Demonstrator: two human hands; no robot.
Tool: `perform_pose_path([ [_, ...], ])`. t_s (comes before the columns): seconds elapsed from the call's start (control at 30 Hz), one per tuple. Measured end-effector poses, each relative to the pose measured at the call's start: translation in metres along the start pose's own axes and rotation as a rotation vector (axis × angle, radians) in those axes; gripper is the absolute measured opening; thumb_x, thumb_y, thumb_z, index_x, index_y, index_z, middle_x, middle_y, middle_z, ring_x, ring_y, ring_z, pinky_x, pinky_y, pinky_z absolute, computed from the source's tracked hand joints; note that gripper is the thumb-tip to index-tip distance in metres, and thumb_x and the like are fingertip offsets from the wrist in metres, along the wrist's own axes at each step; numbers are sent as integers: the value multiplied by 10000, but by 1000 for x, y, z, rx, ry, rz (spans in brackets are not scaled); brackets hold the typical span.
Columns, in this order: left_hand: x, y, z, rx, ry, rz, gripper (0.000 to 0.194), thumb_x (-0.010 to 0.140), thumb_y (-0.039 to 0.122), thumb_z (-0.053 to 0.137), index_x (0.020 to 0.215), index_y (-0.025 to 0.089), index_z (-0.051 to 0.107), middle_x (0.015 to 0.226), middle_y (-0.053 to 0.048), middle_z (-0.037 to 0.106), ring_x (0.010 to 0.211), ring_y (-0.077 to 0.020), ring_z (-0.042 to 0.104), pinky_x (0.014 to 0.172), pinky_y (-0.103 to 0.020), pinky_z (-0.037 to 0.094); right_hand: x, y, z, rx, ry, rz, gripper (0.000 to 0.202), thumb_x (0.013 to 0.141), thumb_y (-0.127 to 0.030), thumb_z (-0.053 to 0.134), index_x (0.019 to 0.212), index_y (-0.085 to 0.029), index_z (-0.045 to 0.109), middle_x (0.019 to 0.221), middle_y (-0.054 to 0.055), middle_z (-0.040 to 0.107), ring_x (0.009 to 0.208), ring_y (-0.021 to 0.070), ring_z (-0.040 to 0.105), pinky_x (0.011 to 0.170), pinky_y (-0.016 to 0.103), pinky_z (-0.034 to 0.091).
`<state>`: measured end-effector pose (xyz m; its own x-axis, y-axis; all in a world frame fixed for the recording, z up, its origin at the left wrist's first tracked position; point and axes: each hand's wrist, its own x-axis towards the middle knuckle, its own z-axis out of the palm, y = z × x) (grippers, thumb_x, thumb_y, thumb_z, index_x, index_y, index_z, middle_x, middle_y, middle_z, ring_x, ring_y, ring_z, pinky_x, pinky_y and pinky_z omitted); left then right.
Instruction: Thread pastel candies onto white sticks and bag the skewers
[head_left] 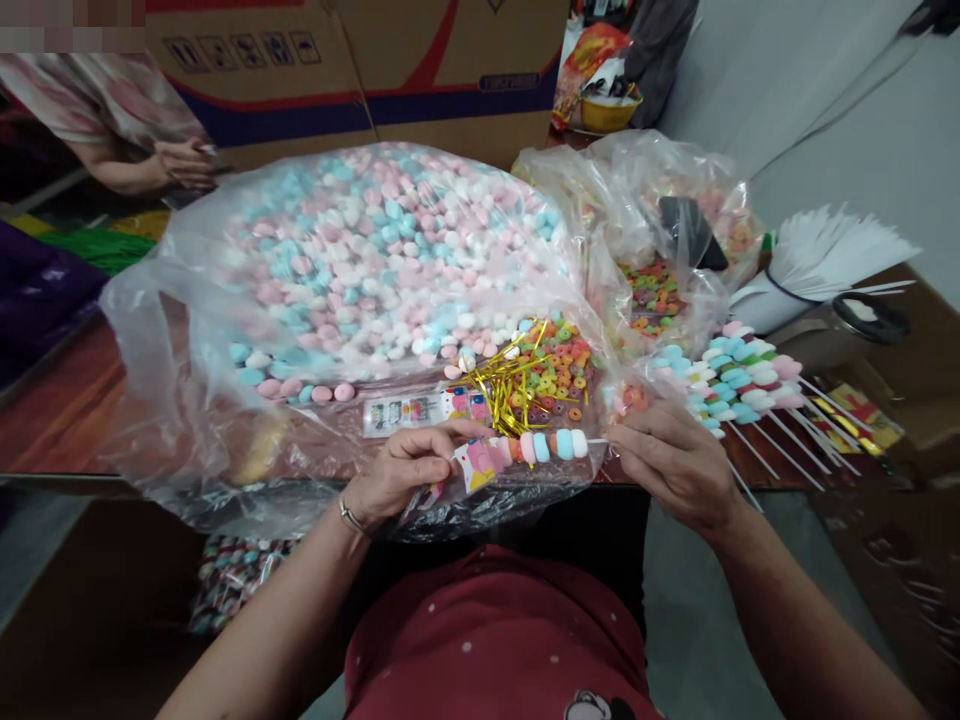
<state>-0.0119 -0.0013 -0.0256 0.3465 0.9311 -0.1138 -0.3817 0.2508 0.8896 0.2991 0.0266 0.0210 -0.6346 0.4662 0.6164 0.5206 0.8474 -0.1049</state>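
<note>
A marshmallow skewer (pixel 553 446) with pink, blue, white and orange pieces lies level at the table's front edge. Its left end sits inside a clear wrapper printed in pink and yellow (pixel 480 464). Fingers of my left hand (pixel 415 468) are closed on that wrapper. My right hand (pixel 679 462) pinches the white stick (pixel 598 442) at the skewer's other end. Just beyond are gold twist ties (pixel 514 392), ring-shaped gummies (pixel 562 365) and flat printed wrappers (pixel 405 412). Finished-looking marshmallow skewers (pixel 742 375) are piled right of my right hand.
A large clear bag of pastel marshmallows (pixel 375 250) covers the table's middle. Behind it stands a cardboard box (pixel 450 80). White sticks (pixel 832 250) fill a container at right, beside a bag of gummies (pixel 652 290). Another person's hands (pixel 184 163) are at far left.
</note>
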Motion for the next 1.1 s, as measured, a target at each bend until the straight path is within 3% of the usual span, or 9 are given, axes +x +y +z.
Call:
perform_pose_path([
  [0.13, -2, -9, 7, -92, 143, -9, 258, 567, 355, 876, 598, 153, 720, 891, -71, 707, 824, -190, 639, 702, -253, 460, -1, -5, -1, -51, 15, 0, 218, 866, -114, 570, 1044, -225, 631, 813, 33, 668, 718, 158, 594, 661, 307, 496],
  [0.33, -3, -16, 16, -224, 236, -35, 276, 563, 349, 881, 650, 165, 695, 616, 9, 643, 535, -103, 568, 577, -232, 451, 2, -14, -4, -153, -1, -32, 192, 860, -95, 571, 1023, -186, 616, 783, 33, 661, 713, 158, 603, 663, 310, 478],
  [0.6, 6, -21, 22, -252, 301, -59, 308, 597, 338, 865, 681, 143, 641, 674, -14, 684, 545, -86, 575, 522, -183, 462, 6, -20, -4, -206, 9, -22, 203, 863, -87, 557, 1014, -217, 599, 758, 11, 652, 700, 153, 608, 669, 307, 480],
  [0.77, 15, -21, 18, -281, 462, -37, 330, 583, 305, 870, 674, 154, 591, 748, -8, 708, 664, -105, 645, 601, -173, 518, 0, -11, 5, -331, 14, 63, 134, 875, -112, 549, 971, -178, 613, 749, 29, 649, 678, 171, 596, 630, 318, 472],
  [0.9, 8, -12, 11, -203, 413, 19, 290, 645, 318, 822, 686, 155, 586, 714, -9, 686, 622, -116, 625, 535, -191, 504, -9, -6, 10, -296, -12, 142, 160, 875, -131, 555, 989, -221, 622, 777, 25, 657, 718, 179, 618, 651, 319, 488],
  [1.1, -19, 1, 2, -234, 280, -67, 231, 724, 286, 764, 707, 133, 592, 747, -38, 675, 542, -113, 594, 423, -184, 456, -12, -14, 7, -67, -43, 73, 230, 842, -103, 585, 1018, -240, 641, 807, 13, 661, 746, 166, 634, 708, 314, 515],
])
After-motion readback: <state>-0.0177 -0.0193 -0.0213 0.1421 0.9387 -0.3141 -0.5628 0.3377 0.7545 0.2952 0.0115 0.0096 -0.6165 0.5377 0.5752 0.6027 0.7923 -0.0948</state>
